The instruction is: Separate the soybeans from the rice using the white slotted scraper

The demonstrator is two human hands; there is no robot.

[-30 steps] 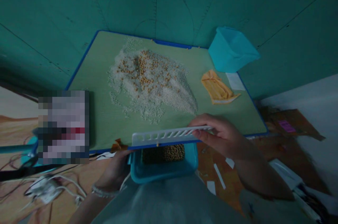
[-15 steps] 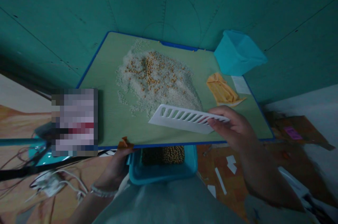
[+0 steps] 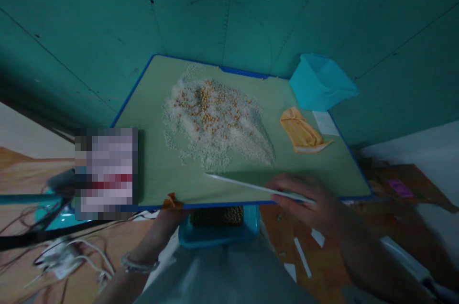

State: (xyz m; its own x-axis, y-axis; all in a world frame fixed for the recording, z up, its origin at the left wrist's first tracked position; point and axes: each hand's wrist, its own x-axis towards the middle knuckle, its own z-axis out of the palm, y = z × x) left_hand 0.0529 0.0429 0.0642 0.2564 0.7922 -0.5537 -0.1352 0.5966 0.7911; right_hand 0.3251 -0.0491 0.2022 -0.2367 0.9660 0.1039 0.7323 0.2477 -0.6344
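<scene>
My right hand (image 3: 299, 196) is closed round one end of a white slotted plastic strip (image 3: 244, 183), seen nearly edge-on above the front of the table. Beyond the strip's far end spreads a pile of small whitish grains (image 3: 229, 144) mixed with round tan beans (image 3: 208, 103). At the front edge, below a piece of brown tape (image 3: 172, 200), my left hand (image 3: 172, 218) is against the left side of a blue basin (image 3: 218, 241). The table edge hides its fingers. Dark grains and tan beans lie inside the basin, which is partly under the table.
A folded yellow cloth (image 3: 301, 132) and a blue fabric bin (image 3: 319, 84) stand on the right of the green table (image 3: 150, 160). A blurred-out box (image 3: 107, 175) is at its left edge. A green wall (image 3: 229, 17) rises behind. Cables and paper scraps litter the floor.
My right hand has moved down towards the table's front edge and turned the slotted strip from showing its face to nearly edge-on. My left hand has shifted slightly right and down. The view has tilted a little.
</scene>
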